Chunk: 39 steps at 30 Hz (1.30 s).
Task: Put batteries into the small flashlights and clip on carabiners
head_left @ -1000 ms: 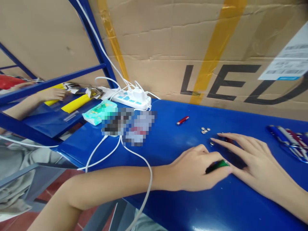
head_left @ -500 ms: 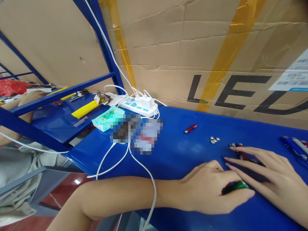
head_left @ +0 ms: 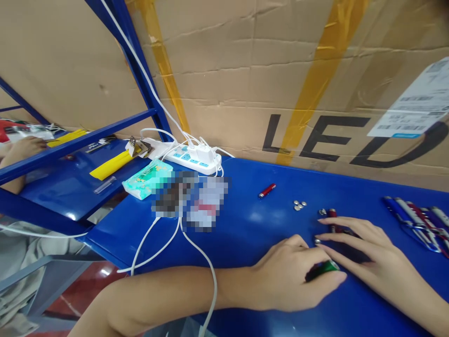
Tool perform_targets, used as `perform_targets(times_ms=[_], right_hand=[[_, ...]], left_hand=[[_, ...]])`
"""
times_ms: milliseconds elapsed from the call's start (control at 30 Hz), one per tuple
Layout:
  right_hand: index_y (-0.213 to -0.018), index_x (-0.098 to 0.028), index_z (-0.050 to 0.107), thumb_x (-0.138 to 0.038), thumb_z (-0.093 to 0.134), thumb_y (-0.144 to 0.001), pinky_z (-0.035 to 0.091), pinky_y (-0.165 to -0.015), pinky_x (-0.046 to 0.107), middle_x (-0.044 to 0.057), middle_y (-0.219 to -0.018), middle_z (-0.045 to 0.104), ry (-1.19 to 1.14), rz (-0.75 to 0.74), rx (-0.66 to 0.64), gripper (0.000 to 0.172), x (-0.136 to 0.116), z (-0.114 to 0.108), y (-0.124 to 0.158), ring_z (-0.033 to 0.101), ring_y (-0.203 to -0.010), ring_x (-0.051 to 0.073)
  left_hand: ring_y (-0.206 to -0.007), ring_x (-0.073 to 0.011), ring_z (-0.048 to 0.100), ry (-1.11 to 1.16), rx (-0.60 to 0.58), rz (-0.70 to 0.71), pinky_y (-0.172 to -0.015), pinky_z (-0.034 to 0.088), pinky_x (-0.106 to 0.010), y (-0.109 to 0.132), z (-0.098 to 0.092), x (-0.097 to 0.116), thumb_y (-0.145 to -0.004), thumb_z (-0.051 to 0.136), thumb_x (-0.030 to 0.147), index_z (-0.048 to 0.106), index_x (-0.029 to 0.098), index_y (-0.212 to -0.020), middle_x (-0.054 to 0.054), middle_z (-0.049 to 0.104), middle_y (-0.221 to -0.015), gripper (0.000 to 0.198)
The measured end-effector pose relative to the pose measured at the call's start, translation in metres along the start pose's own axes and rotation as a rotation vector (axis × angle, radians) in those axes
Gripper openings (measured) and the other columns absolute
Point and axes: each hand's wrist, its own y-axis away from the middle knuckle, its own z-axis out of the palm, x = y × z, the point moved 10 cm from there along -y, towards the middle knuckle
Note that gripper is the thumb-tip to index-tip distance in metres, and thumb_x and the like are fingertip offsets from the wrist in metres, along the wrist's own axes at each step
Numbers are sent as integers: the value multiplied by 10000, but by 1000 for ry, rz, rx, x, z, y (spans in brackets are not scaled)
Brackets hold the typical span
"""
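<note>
Holding a green cylinder (head_left: 329, 267), the left hand (head_left: 289, 276) curls; right hand (head_left: 377, 255) pinches a shiny disc (head_left: 317, 241).

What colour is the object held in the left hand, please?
The held object looks green where visible, in the head view.

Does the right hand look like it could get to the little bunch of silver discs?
Probably yes. The silver discs lie uncovered on the blue table just beyond the right hand, and nothing seems to block the way, though another small silver piece at its fingertips might need letting go first.
</note>
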Motion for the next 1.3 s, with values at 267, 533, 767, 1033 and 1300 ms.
perform_targets(times_ms=[267, 533, 767, 1033, 1300], right_hand=[[-898, -259, 661, -374, 529, -864, 448, -757, 364, 34, -985, 633, -116, 41, -35, 179, 4, 4, 1, 598, -905, 196], [-949, -219, 619, -163, 637, -786, 466, -721, 351, 8, -847, 673, -163, 79, 173, 174, -6, -37, -2, 614, -794, 171], [-989, -177, 635, -60, 653, -747, 507, -670, 302, 36, -858, 686, -333, 41, 221, 270, -25, -50, -3, 617, -780, 150], [-982, -140, 653, -102, 635, -784, 506, -686, 293, 47, -900, 677, -361, 44, 168, 203, -20, -44, 3, 599, -806, 138], [-944, -116, 666, -95, 628, -789, 486, -636, 289, 69, -894, 669, -420, 37, 166, 161, -27, -45, 0, 578, -755, 134]], left_hand=[[-806, -154, 506, -17, -48, -6, -800, 432, -240, -4, -4, -3, -904, 529, 209, 578, 155, -839, -4, 581, -738, 98], [-832, -145, 520, 89, 12, -53, -860, 353, -279, -7, -8, -14, -928, 503, 180, 597, 185, -958, 12, 631, -910, 99], [-842, -155, 528, 121, -25, -93, -801, 340, -281, -6, -2, -18, -937, 461, 170, 570, 192, -947, 15, 618, -915, 112], [-708, -151, 512, 38, -75, 24, -681, 367, -262, -8, 4, -12, -969, 379, 239, 583, 181, -954, -14, 596, -808, 213], [-654, -121, 457, 164, -81, -24, -632, 355, -210, -8, 4, -13, -965, 355, 198, 558, 199, -984, 13, 504, -716, 205]])
